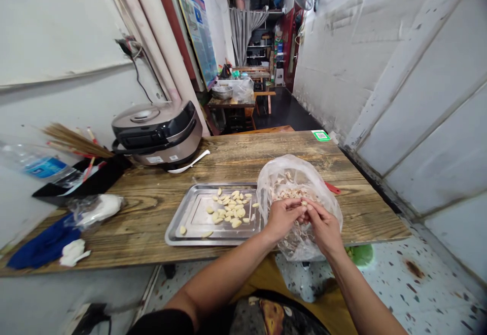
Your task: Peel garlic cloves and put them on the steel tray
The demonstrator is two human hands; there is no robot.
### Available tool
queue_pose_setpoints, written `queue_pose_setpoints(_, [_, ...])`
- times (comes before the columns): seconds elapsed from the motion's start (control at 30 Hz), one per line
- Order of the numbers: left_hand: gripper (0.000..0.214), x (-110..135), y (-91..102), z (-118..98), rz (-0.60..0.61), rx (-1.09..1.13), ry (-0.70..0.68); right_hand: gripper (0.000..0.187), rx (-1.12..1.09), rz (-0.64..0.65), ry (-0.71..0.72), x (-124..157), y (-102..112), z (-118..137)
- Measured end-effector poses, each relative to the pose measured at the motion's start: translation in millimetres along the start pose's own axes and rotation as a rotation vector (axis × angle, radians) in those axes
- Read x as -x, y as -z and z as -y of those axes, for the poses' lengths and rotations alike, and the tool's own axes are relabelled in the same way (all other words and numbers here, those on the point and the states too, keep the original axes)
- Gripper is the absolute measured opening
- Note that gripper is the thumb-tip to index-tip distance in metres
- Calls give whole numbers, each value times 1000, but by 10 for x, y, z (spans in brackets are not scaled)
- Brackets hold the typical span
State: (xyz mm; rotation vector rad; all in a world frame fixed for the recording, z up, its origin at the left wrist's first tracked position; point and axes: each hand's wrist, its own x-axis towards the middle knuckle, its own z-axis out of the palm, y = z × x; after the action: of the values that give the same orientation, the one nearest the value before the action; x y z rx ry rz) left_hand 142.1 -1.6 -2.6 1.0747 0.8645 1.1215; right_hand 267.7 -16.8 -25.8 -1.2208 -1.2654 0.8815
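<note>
My left hand (284,216) and my right hand (324,227) meet above a clear plastic bag (330,193). Their fingertips are pinched together around a small pale garlic clove (304,203), mostly covered by the fingers. Below and behind them, the wide-mouthed bag holds dry, papery garlic skins (294,193). Left of the bag, a rectangular metal tray (178,223) carries several peeled garlic cloves (236,212), most of them grouped toward its right half.
A rice cooker (158,132) stands at the table's back left, with a white spoon (190,163) beside it. Farther left are a black box of chopsticks (91,173), a water bottle (41,165) and a blue cloth (45,244). A red handle (333,187) pokes out behind the bag.
</note>
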Motion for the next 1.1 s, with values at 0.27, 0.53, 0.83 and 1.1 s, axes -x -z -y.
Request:
queue_pose_setpoints(0.27, [15, 53, 40, -66, -140, -379, -250, 24, 397, -27, 362, 34, 87, 197])
queue_pose_setpoints(0.53, [14, 112, 86, -43, -155, -626, -472, 25, 636, 35, 536, 31, 111, 284])
queue_pose_setpoints(0.83, [13, 118, 106, -17, -135, -559, -409, 19, 610, -14, 488, 22, 125, 258])
queue_pose_setpoints(1.1, [15, 80, 55, -37, -89, -74, -129, 29, 185, 6, 23, -19, 73, 129])
